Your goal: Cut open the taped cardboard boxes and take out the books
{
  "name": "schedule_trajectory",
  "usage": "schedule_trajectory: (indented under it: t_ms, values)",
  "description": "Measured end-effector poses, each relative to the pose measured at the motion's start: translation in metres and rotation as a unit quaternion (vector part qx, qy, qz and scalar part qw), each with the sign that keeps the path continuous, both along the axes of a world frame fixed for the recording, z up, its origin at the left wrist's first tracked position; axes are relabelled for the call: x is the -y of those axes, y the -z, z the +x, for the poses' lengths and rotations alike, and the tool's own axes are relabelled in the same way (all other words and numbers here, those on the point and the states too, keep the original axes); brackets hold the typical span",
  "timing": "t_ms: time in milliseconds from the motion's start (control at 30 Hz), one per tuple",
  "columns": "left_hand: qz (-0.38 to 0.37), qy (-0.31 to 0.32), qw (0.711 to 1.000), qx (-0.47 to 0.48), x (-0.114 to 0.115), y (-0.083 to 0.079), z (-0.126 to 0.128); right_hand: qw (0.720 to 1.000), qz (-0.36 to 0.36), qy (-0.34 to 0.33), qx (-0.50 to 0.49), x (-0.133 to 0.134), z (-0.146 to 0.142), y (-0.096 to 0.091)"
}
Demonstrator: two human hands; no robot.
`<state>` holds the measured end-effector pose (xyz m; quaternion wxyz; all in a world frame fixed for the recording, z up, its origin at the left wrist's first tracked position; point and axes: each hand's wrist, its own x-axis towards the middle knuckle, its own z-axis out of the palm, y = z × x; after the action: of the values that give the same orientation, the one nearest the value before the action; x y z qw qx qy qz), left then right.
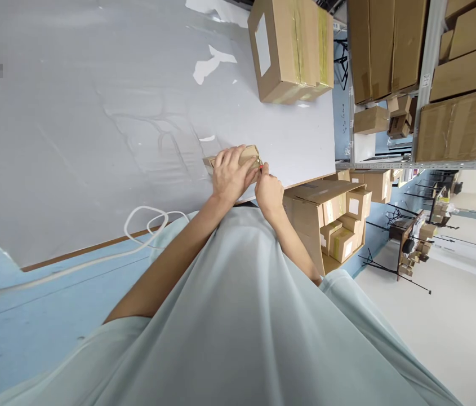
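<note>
A small cardboard box (249,152) lies near the front edge of the grey-covered table (145,186). Across its top rests my left hand (230,176), with its fingers wrapped over the box and holding it down. Close by on the right, my right hand (270,192) is closed around a small red tool (261,167), of which only a bit shows at the box's right end. The tool's kind is too small and covered to tell. My left fingers hide much of the box's top.
Two taped cartons (288,53) stand at the table's far right. An open carton (305,211) holding several boxes sits beside the table. Shelves (423,84) with cartons rise at right. A white cable (136,248) loops over the front edge; torn white scraps (212,63) lie on the table.
</note>
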<state>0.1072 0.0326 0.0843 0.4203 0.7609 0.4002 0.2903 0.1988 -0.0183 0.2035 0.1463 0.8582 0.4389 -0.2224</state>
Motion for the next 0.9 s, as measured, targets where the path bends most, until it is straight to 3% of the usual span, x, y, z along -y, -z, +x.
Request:
schedule_trajectory:
  t_ms: [400, 667, 900]
  values:
    - [0.03, -0.002, 0.999, -0.023, 0.006, 0.005, 0.003, 0.999, -0.031, 0.008, 0.021, -0.001, -0.004, -0.013]
    - [0.077, -0.022, 0.996, -0.043, 0.007, 0.008, 0.002, 0.999, -0.037, 0.009, 0.012, 0.01, 0.005, -0.012]
    - [0.028, -0.007, 0.997, -0.071, 0.007, 0.004, 0.0, 0.999, -0.046, 0.027, -0.007, 0.016, 0.011, -0.019]
